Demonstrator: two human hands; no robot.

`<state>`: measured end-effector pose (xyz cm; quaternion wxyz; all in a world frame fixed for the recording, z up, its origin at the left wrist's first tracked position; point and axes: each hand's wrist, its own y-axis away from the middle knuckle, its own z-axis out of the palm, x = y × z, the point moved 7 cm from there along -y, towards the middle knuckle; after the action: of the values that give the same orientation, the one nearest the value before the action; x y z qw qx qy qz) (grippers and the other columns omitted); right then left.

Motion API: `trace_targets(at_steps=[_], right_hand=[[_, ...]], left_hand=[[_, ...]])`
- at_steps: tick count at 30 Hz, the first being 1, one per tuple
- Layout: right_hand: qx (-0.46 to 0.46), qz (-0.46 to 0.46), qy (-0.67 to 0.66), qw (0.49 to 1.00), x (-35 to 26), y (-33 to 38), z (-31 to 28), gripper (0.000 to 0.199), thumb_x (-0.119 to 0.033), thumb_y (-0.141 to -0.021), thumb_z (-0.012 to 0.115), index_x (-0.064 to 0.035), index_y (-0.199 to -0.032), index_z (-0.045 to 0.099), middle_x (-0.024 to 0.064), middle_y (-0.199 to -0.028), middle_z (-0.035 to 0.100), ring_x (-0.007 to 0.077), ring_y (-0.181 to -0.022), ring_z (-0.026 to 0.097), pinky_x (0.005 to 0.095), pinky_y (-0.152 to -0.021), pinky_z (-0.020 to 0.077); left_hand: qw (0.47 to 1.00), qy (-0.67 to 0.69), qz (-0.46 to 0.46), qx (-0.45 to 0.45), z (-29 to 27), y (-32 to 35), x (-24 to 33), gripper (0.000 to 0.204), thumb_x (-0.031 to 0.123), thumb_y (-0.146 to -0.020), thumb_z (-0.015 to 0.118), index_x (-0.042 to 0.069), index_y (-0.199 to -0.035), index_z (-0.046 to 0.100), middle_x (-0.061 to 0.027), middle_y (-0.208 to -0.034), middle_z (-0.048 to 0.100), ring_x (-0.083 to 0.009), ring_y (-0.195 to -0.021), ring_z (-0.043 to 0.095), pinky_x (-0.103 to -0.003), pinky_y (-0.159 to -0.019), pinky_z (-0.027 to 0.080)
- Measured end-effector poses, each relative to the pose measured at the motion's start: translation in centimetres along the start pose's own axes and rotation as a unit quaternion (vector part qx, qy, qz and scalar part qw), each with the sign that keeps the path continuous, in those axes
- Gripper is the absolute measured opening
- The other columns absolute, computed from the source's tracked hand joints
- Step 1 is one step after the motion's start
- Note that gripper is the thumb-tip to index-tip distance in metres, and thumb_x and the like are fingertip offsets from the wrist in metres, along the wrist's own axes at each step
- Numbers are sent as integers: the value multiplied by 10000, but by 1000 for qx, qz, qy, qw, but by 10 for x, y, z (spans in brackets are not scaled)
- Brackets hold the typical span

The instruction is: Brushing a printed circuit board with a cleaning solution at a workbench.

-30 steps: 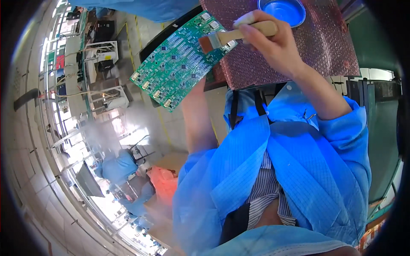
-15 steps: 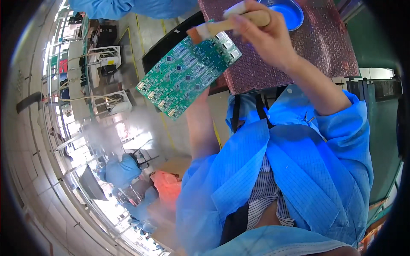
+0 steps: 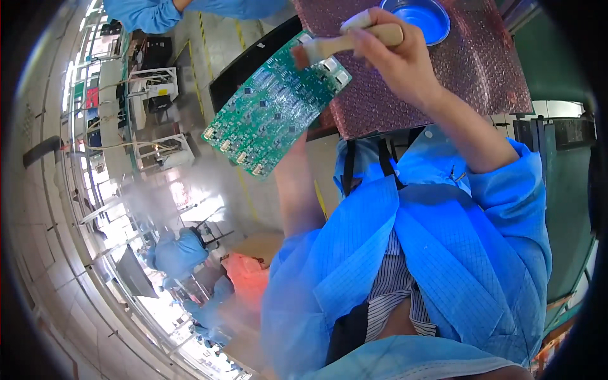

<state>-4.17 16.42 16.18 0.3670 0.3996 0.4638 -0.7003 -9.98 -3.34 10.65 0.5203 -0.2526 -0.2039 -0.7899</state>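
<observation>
A green circuit board point(image 3: 263, 117) is held up at a slant, with white connectors at its near end and metal ports at its far end. My left hand point(image 3: 296, 149) grips it from behind and below; the fingers are hidden by the board. My right hand point(image 3: 399, 60) is closed round the wooden handle of a brush point(image 3: 339, 44). The brush's reddish bristles are over the far part of the board, beside the metal ports, and look to be touching it.
A round dish point(image 3: 437, 38), lit blue inside, stands on bubble wrap point(image 3: 386, 107) covering the worktop. A dark tray-like edge point(image 3: 253, 60) lies behind the board. At the top left is a co-worker's blue sleeve point(image 3: 145, 16). A pinkish-red bag point(image 3: 247, 275) lies lower left.
The brush has shifted a little right and nearer, its bristles moving inward from the board's far edge. The board has tilted slightly. A co-worker's arm has moved at the top.
</observation>
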Motion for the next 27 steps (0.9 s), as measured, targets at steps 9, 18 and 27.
trace_targets(at_steps=[9, 18, 27], right_hand=[[-33, 74, -21, 996, 20, 37, -2, 164, -173, -841, 511, -42, -930, 555, -26, -672, 516, 2, -575, 437, 144, -488, 345], [173, 26, 161, 971, 17, 18, -128, 157, -154, -824, 526, -21, -889, 578, -40, -661, 515, 17, -557, 449, 151, -479, 350], [222, 121, 282, 926, 67, 20, -193, 158, -179, -805, 552, -30, -842, 590, -6, -649, 542, 42, -534, 482, 178, -457, 371]], left_hand=[[999, 54, 9, -1, -15, 2, 4, 356, 267, -832, 443, 27, -1094, 468, -143, -1151, 466, -287, -1071, 411, -422, -945, 297], [994, 101, -28, -28, -13, 8, 7, 386, 284, -819, 463, 20, -1100, 482, -148, -1197, 444, -312, -1117, 384, -454, -978, 248], [975, 168, -107, -104, -17, 2, -34, 320, 221, -822, 474, 17, -1068, 498, -143, -1162, 476, -275, -1086, 426, -420, -969, 268]])
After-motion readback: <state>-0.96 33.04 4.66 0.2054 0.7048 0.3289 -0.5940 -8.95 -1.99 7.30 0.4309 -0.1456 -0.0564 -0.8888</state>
